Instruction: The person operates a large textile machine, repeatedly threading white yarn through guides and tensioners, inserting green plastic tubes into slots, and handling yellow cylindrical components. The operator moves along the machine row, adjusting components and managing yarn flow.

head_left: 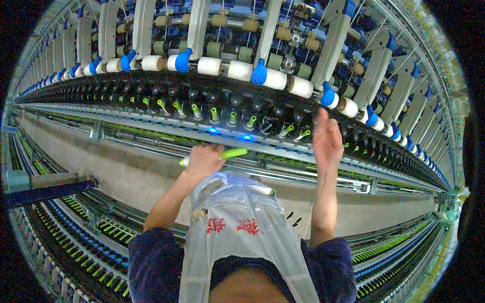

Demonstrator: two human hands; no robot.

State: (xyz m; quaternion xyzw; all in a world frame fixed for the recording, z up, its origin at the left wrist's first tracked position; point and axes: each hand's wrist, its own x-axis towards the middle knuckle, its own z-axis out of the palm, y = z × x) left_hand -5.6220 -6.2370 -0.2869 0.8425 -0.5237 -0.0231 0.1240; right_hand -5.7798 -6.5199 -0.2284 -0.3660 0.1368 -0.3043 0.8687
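Observation:
My left hand [204,159] is closed around a bright green bobbin [234,153], held crosswise in front of the machine. A little white yarn shows at the bobbin's left end. My right hand [327,141] is raised at the spinning frame's front, fingers pointing up toward a white roller [300,87]. Its fingers look partly stretched and apart, and no held thing shows; a fine thread could not be made out. Between my hands stands a row of spindles with green bobbin tops [232,119]. One spindle [266,126] in that row shows no green top.
Grey arms [268,30] with blue end caps [258,73] rise above the rollers. Two blue lights [247,137] glow on the rail. My white apron [235,202] has a bobbin [265,191] at its pocket. Behind me runs another machine row [76,242], across a pale floor [141,164].

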